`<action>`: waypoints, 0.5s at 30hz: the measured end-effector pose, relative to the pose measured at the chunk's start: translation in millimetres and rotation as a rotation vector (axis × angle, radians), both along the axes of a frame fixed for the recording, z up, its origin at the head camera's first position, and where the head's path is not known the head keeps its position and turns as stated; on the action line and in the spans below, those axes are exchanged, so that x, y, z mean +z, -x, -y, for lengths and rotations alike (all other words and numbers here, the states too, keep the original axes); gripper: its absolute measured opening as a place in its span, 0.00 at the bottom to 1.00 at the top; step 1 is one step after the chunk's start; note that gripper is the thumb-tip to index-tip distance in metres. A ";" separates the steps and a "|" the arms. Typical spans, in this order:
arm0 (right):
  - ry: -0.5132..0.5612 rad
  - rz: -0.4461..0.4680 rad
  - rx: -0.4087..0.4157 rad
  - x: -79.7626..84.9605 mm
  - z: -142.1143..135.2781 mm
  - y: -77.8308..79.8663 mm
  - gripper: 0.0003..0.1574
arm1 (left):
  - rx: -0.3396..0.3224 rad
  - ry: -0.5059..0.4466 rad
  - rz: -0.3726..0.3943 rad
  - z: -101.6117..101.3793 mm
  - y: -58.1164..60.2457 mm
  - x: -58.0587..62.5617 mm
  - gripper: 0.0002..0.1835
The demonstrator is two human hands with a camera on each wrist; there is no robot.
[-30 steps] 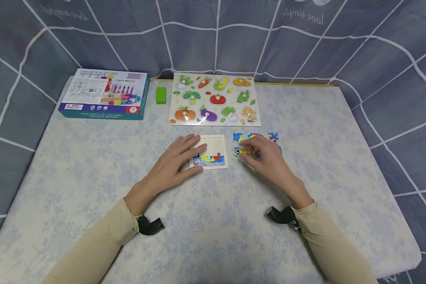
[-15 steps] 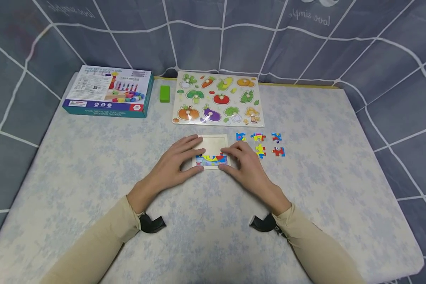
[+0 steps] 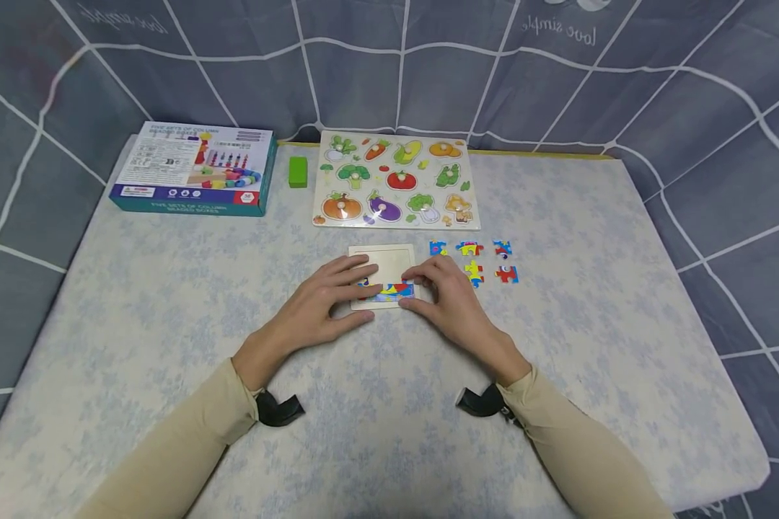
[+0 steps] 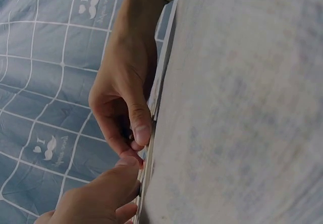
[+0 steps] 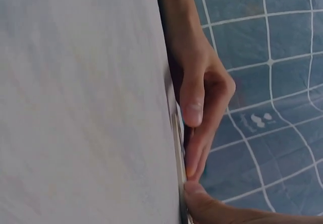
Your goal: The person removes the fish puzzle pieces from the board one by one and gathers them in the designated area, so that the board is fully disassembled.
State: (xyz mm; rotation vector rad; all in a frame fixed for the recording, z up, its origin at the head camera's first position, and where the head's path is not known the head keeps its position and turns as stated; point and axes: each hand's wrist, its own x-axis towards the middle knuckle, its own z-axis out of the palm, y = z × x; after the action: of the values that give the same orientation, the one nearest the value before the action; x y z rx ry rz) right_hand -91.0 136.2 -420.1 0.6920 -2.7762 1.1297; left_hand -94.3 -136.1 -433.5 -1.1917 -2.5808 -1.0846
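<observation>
Mid-frame, my straight-fingered left hand (image 3: 318,299) rests on the rectangular pale-wood puzzle tray (image 3: 383,249)—right hand (image 3: 453,299) half-curled, grasp unclear—and I fear uneven pressure unseating multicoloured jigsaw pieces (image 3: 399,292).

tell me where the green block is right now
In the head view, the green block lies at the far side of the table, left of centre, between the boxed toy set and the vegetable puzzle board.

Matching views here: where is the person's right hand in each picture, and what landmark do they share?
Head: right hand, right of and below centre, at the puzzle tray.
Left wrist: the upper hand, left of centre, fingers downward.
Right wrist: bottom, right of centre, partly cropped.
Shared landmark: grid-patterned curtain.
</observation>
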 end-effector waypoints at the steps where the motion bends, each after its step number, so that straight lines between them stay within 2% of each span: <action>1: -0.002 0.010 0.001 0.7 -0.4 0.5 0.22 | 0.001 0.001 0.005 -0.1 0.1 0.0 0.24; 7: -0.004 0.053 0.014 3.3 -1.6 2.7 0.23 | 0.009 0.000 0.016 -0.1 0.6 0.6 0.24; 15: 0.053 0.057 0.014 2.6 -0.2 1.5 0.25 | 0.015 0.001 0.015 -1.2 -0.5 0.6 0.24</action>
State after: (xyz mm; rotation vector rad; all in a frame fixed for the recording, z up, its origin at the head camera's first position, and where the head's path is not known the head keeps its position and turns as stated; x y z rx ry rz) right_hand -92.5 136.4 -417.6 0.6862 -2.7807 1.2392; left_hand -93.8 -134.9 -432.9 -1.1669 -2.5969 -1.0941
